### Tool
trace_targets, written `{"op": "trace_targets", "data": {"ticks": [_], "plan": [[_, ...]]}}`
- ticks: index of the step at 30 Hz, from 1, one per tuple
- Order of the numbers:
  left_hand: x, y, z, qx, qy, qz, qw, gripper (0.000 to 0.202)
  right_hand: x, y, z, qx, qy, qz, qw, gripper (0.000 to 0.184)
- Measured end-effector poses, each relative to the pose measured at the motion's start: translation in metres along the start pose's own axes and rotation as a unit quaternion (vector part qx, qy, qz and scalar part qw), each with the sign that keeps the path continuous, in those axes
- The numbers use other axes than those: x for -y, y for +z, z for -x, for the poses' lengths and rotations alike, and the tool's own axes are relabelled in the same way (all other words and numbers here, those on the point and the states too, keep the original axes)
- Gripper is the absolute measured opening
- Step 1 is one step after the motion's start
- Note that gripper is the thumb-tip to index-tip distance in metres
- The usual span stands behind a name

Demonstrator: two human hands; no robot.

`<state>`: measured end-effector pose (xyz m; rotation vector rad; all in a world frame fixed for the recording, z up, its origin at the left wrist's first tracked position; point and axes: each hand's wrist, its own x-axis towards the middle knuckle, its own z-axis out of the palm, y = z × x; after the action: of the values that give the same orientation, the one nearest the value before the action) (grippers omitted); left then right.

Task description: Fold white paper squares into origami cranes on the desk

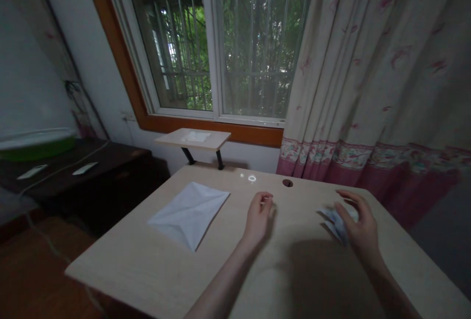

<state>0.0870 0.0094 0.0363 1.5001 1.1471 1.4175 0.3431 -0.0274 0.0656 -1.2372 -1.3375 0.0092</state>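
Observation:
My left hand [259, 217] rests on the pale wood desk [110, 266], its fingers loosely curled around nothing. To its left lies a large sheet of white paper [189, 215], creased along its diagonals and lying flat. My right hand [358, 223] is at the desk's right side, with its fingers and thumb curved onto a small folded white paper [335, 222]. Part of that paper is hidden under the hand.
A round cable hole [287, 182] is set near the desk's far edge. Behind it stands a small raised shelf [217, 137] with a white paper on top. A dark cabinet [84, 174] is on the left, and a floral curtain [368, 88] hangs on the right.

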Motion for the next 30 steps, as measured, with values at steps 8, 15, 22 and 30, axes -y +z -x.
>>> {"op": "trace_targets", "data": {"ticks": [8, 15, 22, 30], "plan": [[0.006, -0.1, -0.001, -0.122, 0.007, -0.121, 0.985, 0.017, 0.052, 0.12, 0.034, 0.171, -0.072, -0.126, 0.975, 0.023], [0.024, -0.162, -0.003, -0.187, -0.018, -0.245, 0.951, 0.018, 0.071, 0.196, 0.081, 0.323, -0.031, -0.128, 0.937, 0.027], [0.032, -0.211, -0.016, -0.183, -0.06, -0.416, 0.889, 0.021, 0.075, 0.245, 0.103, 0.414, 0.097, -0.085, 0.901, 0.024], [0.05, -0.235, -0.034, -0.177, -0.163, -0.537, 0.808, 0.036, 0.077, 0.275, 0.112, 0.469, 0.153, -0.092, 0.865, 0.037]]}}
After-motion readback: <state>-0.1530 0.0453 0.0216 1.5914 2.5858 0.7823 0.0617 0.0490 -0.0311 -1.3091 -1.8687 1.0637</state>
